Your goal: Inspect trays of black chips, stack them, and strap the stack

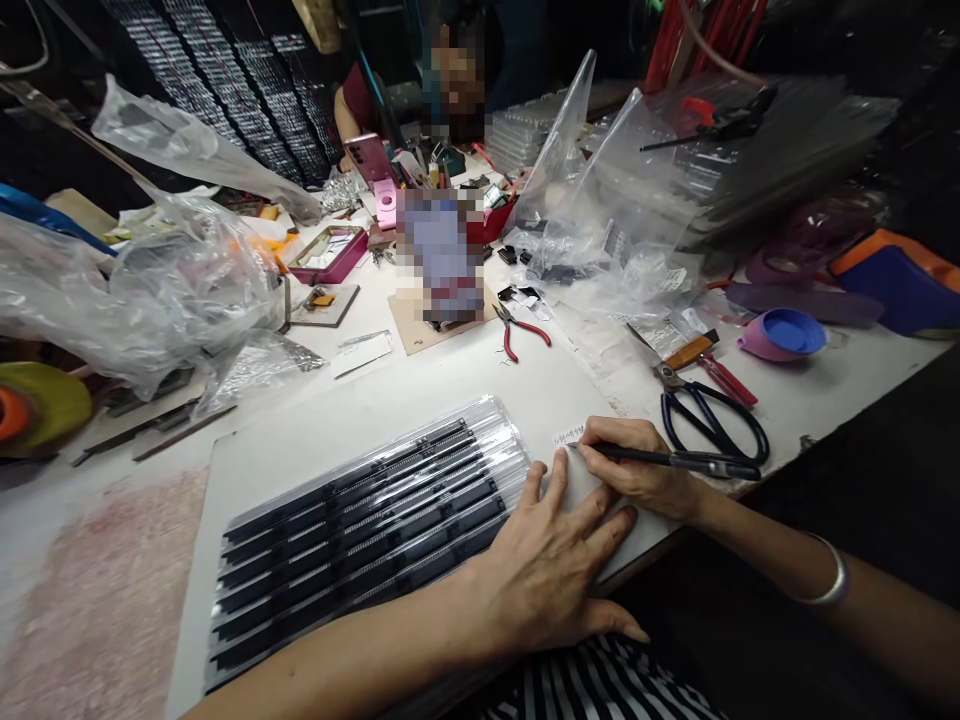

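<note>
Near the table's close edge, my right grip is closed around a black pen, its tip down at a small patch of handwriting; the pen slants back to the right, tip to the left. My left grip lies palm down and open, fingers spread, index fingertip just beside the writing; I cannot tell how firmly it presses. A bracelet circles the right forearm.

Left of the writing, the clear tray lies flat, with long black strips in rows; my left forearm crosses over its near side. To the right, beyond the pen, are black-handled scissors, blades pointing away; a red-handled tool sits just beside them, and a pink cup with a blue inside stands farther right.

Farther out, red-handled pliers lie with handles apart, near a tan board; a pixelated patch hides most of what is on it. Plastic bags heap up at left, more bags at right; between them are a pink box and an upright phone; a person's arm shows behind the phone.
</note>
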Demonstrator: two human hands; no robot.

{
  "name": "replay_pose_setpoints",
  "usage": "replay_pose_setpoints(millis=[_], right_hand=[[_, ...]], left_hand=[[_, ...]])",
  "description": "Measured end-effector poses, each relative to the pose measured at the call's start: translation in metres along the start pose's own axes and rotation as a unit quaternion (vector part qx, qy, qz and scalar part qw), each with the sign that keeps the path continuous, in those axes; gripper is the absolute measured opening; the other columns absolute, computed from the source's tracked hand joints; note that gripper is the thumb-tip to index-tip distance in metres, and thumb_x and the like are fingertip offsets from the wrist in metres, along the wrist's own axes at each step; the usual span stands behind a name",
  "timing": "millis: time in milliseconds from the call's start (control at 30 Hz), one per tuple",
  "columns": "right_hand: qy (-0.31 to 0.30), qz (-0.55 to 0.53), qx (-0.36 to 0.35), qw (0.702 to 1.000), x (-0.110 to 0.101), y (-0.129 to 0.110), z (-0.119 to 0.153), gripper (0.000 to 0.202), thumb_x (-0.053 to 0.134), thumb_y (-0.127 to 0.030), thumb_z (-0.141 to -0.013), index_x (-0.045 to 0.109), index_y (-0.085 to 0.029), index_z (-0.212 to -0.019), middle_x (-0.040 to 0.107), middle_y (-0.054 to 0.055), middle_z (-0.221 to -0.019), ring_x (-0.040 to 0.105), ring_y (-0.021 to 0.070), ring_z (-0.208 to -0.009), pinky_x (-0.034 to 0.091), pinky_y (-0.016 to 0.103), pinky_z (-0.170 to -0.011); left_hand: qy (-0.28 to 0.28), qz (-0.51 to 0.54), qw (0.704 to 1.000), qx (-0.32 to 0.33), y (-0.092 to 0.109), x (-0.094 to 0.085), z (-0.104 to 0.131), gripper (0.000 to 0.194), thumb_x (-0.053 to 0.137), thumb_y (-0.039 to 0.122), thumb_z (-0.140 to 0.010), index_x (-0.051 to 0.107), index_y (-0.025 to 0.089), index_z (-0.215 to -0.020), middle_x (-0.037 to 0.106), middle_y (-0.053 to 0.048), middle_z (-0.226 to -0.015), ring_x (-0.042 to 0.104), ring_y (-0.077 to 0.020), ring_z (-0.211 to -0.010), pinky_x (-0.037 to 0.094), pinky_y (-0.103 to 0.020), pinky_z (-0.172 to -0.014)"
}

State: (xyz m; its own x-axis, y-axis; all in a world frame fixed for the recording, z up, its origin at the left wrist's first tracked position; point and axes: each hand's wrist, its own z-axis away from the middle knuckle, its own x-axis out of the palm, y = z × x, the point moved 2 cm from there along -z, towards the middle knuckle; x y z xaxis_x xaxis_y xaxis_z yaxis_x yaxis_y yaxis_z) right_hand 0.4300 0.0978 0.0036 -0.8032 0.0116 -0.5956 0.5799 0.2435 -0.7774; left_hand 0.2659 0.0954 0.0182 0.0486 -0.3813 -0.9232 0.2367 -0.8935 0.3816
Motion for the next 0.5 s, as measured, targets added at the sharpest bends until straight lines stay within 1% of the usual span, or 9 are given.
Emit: replay_pose_setpoints(millis=[133, 267, 500], right_hand=[[-0.003, -0.017, 0.016, 1.000, -0.0003, -0.0008, 0.0001, 0.017, 0.047, -0.017, -0.086, 0.049, -0.019, -0.069, 0.048, -0.003, -0.062, 0.047, 0.0098, -0.057, 0.039, 0.023, -0.055], [0.000, -0.017, 0.014, 1.000, 0.0004, -0.0034, -0.0010, 0.018, 0.047, -0.017, -0.084, 0.048, -0.019, -0.066, 0.047, -0.003, -0.060, 0.046, 0.0101, -0.056, 0.038, 0.024, -0.054], [0.002, -0.011, 0.009, 1.000, 0.0002, -0.0048, -0.0016, 0.018, 0.047, -0.016, -0.084, 0.048, -0.019, -0.066, 0.047, -0.003, -0.060, 0.045, 0.0102, -0.056, 0.038, 0.023, -0.055]], left_hand=[[-0.001, -0.004, 1.000, 0.003, -0.0001, 0.0003, -0.0008, 0.084, 0.040, 0.074, -0.076, 0.031, 0.022, -0.141, 0.035, -0.010, -0.146, 0.016, -0.0464, -0.134, 0.024, -0.065, -0.101], [-0.003, -0.002, 1.000, 0.001, -0.0006, 0.0006, -0.0014, 0.087, 0.036, 0.076, -0.075, 0.031, 0.022, -0.142, 0.034, -0.011, -0.146, 0.016, -0.0465, -0.134, 0.024, -0.066, -0.101], [-0.008, 0.013, 1.000, -0.006, 0.0000, 0.0010, -0.0009, 0.086, 0.030, 0.077, -0.076, 0.030, 0.022, -0.142, 0.034, -0.009, -0.146, 0.014, -0.0459, -0.135, 0.021, -0.064, -0.103]])
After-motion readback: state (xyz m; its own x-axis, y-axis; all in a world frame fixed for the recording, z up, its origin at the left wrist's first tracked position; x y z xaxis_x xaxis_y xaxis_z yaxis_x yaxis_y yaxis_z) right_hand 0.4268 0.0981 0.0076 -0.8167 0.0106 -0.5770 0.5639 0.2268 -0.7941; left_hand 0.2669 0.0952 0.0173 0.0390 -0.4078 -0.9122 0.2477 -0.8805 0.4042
